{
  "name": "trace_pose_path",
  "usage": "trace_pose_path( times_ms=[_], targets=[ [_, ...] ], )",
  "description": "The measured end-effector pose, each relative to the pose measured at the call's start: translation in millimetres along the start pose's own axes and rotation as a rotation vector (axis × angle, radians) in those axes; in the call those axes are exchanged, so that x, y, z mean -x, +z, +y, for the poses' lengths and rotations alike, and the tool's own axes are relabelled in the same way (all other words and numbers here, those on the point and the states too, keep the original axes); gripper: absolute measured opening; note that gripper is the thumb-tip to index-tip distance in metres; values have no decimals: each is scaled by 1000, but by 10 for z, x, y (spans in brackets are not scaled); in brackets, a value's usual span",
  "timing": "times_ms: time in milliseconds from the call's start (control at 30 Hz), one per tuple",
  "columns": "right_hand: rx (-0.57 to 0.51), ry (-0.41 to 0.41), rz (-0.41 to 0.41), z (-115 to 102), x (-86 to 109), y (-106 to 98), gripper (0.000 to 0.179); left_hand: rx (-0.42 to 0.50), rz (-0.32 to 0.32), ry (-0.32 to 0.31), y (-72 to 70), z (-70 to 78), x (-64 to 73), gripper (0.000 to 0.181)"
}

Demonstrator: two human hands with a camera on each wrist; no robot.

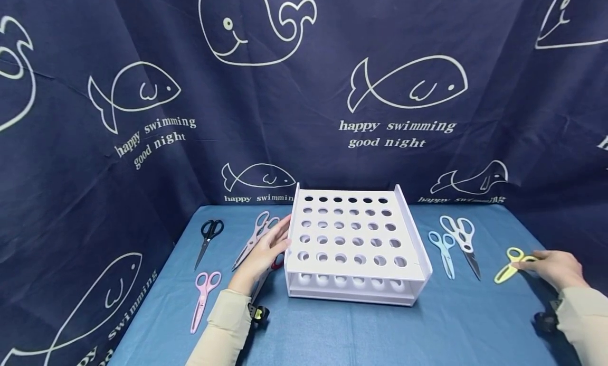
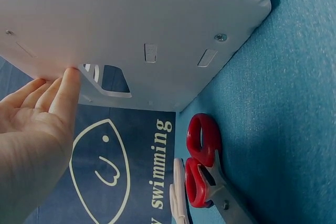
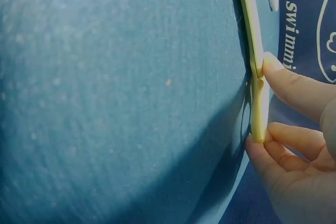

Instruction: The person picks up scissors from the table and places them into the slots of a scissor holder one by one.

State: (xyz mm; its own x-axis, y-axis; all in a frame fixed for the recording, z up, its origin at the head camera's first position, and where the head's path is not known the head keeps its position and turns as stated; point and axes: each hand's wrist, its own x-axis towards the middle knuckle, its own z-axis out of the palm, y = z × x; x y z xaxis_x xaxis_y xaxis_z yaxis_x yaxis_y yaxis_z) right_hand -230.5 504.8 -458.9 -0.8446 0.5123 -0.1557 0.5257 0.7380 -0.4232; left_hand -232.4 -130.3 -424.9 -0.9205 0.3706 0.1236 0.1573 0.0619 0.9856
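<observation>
A white rack (image 1: 349, 298) with rows of round holes stands mid-table in the head view. My left hand (image 1: 264, 254) touches its left side; the left wrist view shows fairly straight fingers (image 2: 67, 95) against the white side panel (image 2: 173, 19), beside a cut-out. Far to the right, my right hand (image 1: 560, 268) pinches the handle of yellow scissors (image 1: 505, 273). In the right wrist view, the yellow scissors (image 3: 256, 51) are seen edge-on, low over the blue cloth, with the thumb and fingertips at the handle. Whether they still touch the cloth I cannot tell.
Left of the rack lie black scissors (image 1: 205, 244), pink scissors (image 1: 201, 297), pale pink scissors (image 1: 257, 234) and red-handled scissors (image 2: 205, 129), partly hidden by the left arm. Light blue scissors (image 1: 445, 254) and white-handled scissors (image 1: 464, 239) lie to its right. A dark printed curtain (image 1: 304, 107) hangs behind.
</observation>
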Motion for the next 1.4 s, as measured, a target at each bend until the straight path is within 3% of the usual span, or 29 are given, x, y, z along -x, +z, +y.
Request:
trace_pose_path(
  times_ms=[267, 500, 600, 733, 967, 1267, 1400],
  targets=[
    [-83, 57, 2, -16, 55, -14, 82, 22, -7, -3, 4, 7, -8, 60],
    [-81, 28, 59, 21, 35, 41, 63, 24, -12, -10, 3, 32, 1, 60],
    [-60, 20, 55, 38, 5, 75, 64, 23, -19, -7, 0, 35, 6, 61],
    [-57, -35, 30, 77, -45, 114, 71, 20, -16, -8, 0, 35, 10, 61],
    [-55, -197, 101, 164, -105, 117, 60, 16, -12, -1, 1, 23, -11, 60],
    [-68, -195, 89, 264, -147, 120, 55, 39, -38, 4, 15, 27, -28, 61],
    [-45, -256, 88, 214, -166, 88, 49, 41, -37, 14, -20, 26, -8, 61]
  ],
)
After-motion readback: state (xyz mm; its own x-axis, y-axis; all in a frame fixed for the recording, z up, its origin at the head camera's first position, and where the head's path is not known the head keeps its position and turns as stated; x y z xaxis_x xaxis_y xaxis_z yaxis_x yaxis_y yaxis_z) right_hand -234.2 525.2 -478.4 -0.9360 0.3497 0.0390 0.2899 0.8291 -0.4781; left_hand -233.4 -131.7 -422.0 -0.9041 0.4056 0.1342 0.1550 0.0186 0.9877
